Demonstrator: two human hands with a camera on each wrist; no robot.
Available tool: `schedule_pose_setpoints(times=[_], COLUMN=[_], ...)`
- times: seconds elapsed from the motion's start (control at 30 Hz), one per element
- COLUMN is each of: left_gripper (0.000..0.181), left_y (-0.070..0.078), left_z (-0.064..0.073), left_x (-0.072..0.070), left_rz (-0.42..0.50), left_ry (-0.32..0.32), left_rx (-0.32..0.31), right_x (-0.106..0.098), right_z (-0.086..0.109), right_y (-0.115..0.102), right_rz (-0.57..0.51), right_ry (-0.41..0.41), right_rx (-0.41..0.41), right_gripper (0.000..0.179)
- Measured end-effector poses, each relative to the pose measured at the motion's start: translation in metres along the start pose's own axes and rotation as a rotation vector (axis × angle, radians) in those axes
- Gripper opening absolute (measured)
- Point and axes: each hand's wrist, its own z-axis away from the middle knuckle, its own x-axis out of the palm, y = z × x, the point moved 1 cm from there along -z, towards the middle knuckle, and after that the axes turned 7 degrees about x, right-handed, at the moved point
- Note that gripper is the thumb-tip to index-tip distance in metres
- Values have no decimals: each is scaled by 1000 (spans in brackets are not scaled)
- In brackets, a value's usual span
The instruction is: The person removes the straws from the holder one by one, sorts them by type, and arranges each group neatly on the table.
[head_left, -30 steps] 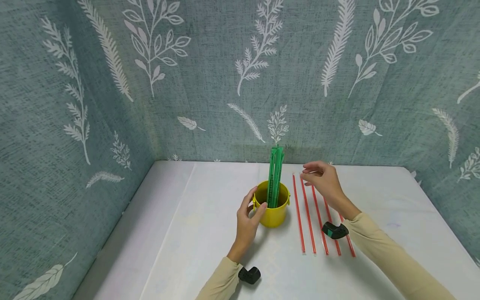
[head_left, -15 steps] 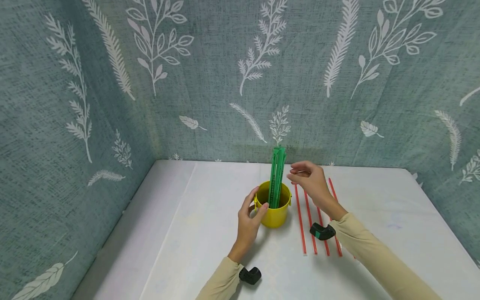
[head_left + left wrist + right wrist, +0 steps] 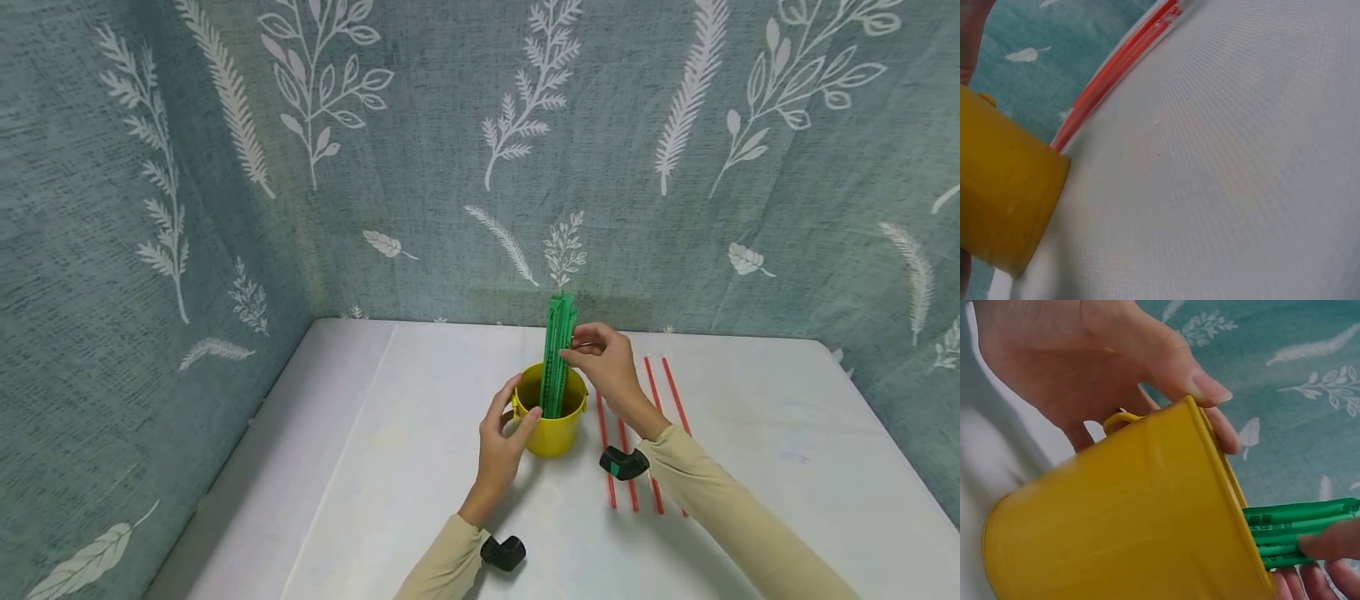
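Note:
A small yellow bucket point(image 3: 551, 437) stands upright on the table, with several slim green printed sticks point(image 3: 556, 358) rising from it in a bundle. My left hand point(image 3: 501, 446) grips the bucket at its left side; the right wrist view shows the thumb point(image 3: 1205, 384) at the rim beside the yellow handle lug point(image 3: 1120, 420). Over the bucket's right edge, my right hand point(image 3: 606, 367) pinches the green sticks between thumb and fingers. In the right wrist view its thumb point(image 3: 1329, 540) lies on the printed sticks point(image 3: 1275, 528). Their lower ends are hidden inside the bucket.
Several red straws point(image 3: 612, 492) in clear wrapping lie side by side to the right of the bucket, partly covered by my right forearm. The left wrist view shows red straws point(image 3: 1110, 75) behind the bucket. A patterned curtain point(image 3: 420, 167) hangs at the table's back edge.
My right hand has moved left, from over the red straws to the green sticks, and now pinches them. My left hand keeps its hold on the bucket.

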Motion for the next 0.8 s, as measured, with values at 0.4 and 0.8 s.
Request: schedule_pose_setpoints(times=[0.4,0.8], left_gripper=[51,51], left_y=[2,5], left_z=[0,1], left_x=[-1,0], left_rz=[-15,-3], left_ry=[6,4], left_rx=[-17,-19], right_x=[-1,-16], right_z=[1,7], right_y=[1,-13], right_rz=[-39,-88], right_ry=[17,48], right_rx=[12,-105], right_gripper=[34,33])
